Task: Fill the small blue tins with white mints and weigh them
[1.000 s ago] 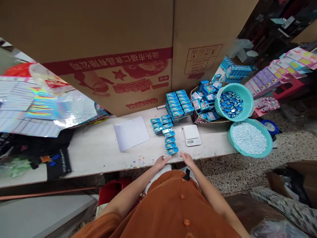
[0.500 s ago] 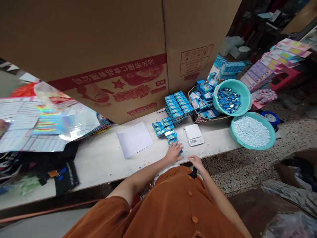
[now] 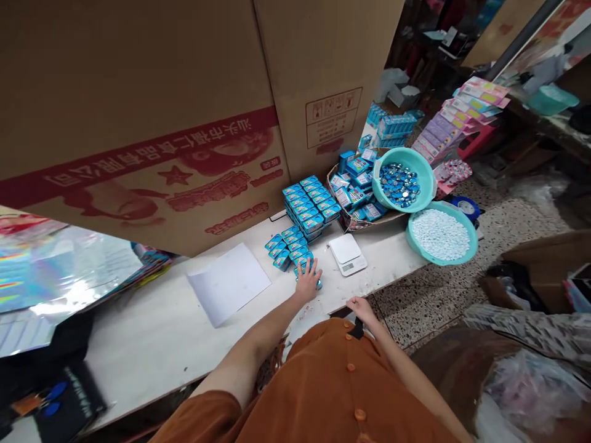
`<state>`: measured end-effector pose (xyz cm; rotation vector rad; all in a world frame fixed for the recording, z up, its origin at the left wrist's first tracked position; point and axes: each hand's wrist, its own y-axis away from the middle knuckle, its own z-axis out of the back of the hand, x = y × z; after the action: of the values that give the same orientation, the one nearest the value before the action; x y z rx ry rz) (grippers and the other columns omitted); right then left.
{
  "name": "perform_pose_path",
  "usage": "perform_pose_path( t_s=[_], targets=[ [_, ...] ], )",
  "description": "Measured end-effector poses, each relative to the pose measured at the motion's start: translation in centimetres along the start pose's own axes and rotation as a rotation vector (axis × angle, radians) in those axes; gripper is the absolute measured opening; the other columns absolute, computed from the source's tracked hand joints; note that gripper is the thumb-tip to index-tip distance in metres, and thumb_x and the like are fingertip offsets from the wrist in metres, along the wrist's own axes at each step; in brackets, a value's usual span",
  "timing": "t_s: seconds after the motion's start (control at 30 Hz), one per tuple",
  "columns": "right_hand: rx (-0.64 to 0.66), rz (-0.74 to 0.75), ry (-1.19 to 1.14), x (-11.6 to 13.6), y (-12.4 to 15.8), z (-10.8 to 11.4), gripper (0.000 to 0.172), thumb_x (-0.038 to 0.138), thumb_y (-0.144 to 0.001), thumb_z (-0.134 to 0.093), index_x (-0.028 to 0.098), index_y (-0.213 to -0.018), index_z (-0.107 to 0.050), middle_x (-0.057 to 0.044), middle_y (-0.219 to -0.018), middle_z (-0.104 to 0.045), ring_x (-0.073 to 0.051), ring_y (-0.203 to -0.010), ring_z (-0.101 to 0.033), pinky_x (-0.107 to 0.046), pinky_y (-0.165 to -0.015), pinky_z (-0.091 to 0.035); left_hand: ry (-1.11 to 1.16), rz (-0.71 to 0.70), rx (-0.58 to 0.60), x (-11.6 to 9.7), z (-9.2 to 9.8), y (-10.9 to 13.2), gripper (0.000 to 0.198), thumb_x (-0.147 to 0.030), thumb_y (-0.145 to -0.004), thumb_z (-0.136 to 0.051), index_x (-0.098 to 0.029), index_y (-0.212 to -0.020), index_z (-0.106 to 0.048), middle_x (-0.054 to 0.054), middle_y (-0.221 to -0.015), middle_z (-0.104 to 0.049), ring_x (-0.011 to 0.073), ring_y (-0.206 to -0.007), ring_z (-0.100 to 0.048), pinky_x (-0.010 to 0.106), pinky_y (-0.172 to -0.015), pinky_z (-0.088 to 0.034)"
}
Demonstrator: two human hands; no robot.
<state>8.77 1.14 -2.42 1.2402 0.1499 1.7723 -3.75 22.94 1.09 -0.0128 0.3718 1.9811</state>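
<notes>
My left hand (image 3: 306, 282) lies over the nearest of the small blue tins (image 3: 299, 252), fingers spread and touching them. These tins stand in a loose group on the white table, and the ones under my palm are partly hidden. Behind the group rises a neat stacked block of the same tins (image 3: 310, 206). At the table's front edge my right hand (image 3: 362, 307) is closed with its fingers curled. Whatever may be inside it is too small or hidden to see. A white digital scale (image 3: 346, 251) lies to the right of the tins.
A white paper sheet (image 3: 231, 283) lies left of the tins. A large brown carton (image 3: 184, 111) stands behind. To the right are a box of blue packets (image 3: 355, 178), a turquoise basin (image 3: 431, 184) of blue wrapped pieces, and another basin (image 3: 471, 253) of white pieces.
The view has swung to the right. A tin that showed a white top among the group now appears blue like the others. My left hand stays on the near tins; my right hand remains closed.
</notes>
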Motion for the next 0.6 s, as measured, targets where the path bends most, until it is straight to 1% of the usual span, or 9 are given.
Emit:
perform_pose_path(
  t_s=[0.1, 0.2, 0.4, 0.5, 0.6],
  targets=[
    [0.022, 0.018, -0.021, 0.6, -0.5, -0.3, 0.023, 0.039, -0.069, -0.057, 0.017, -0.067, -0.064, -0.003, -0.068, -0.067, -0.017, -0.067, -0.058, -0.026, -0.066, -0.041, 0.019, 0.050, 0.003, 0.4, -0.1, 0.3, 0.060, -0.025, -0.070, -0.063, -0.022, -0.129, -0.050, 0.009, -0.157, -0.014, 0.0385, -0.143, 0.004, 0.066, -0.109, 0.005],
    [0.018, 0.013, -0.019, 0.7, -0.7, -0.3, 0.023, 0.039, -0.070, -0.056, 0.017, -0.067, -0.063, -0.002, -0.065, -0.064, -0.016, -0.063, -0.055, -0.026, -0.065, -0.040, 0.032, 0.090, -0.005, 1.4, -0.4, 1.0, 0.058, -0.022, -0.072, -0.060, -0.021, -0.129, -0.050, 0.009, -0.157, -0.014, 0.0378, -0.143, 0.004, 0.067, -0.109, 0.001],
    [0.014, -0.016, -0.029, -0.2, -0.3, 0.3, 0.022, 0.038, -0.069, -0.054, 0.017, -0.062, -0.060, -0.003, -0.063, -0.063, -0.016, -0.063, -0.055, -0.026, -0.064, -0.040, 0.049, 0.220, -0.035, 4.4, -0.7, 2.9, 0.055, -0.020, -0.075, -0.056, -0.019, -0.129, -0.050, 0.009, -0.156, -0.019, 0.0370, -0.143, 0.004, 0.067, -0.109, -0.004],
    [0.016, -0.021, -0.036, -0.4, -0.3, 0.4, 0.024, 0.039, -0.068, -0.054, 0.017, -0.061, -0.060, -0.003, -0.063, -0.063, -0.016, -0.062, -0.056, -0.026, -0.064, -0.041, 0.026, 0.264, -0.045, 5.9, -0.4, 3.6, 0.055, -0.021, -0.075, -0.055, -0.017, -0.130, -0.050, 0.010, -0.154, -0.022, 0.0372, -0.143, 0.002, 0.066, -0.110, -0.007],
    [0.020, -0.023, -0.034, -0.3, -0.4, 0.3, 0.024, 0.039, -0.068, -0.054, 0.016, -0.061, -0.060, -0.003, -0.062, -0.063, -0.015, -0.061, -0.056, -0.025, -0.063, -0.041, 0.002, 0.286, -0.037, 7.0, -0.1, 4.4, 0.054, -0.024, -0.075, -0.056, -0.019, -0.129, -0.051, 0.010, -0.154, -0.023, 0.0370, -0.143, 0.000, 0.064, -0.110, -0.010]
  ],
)
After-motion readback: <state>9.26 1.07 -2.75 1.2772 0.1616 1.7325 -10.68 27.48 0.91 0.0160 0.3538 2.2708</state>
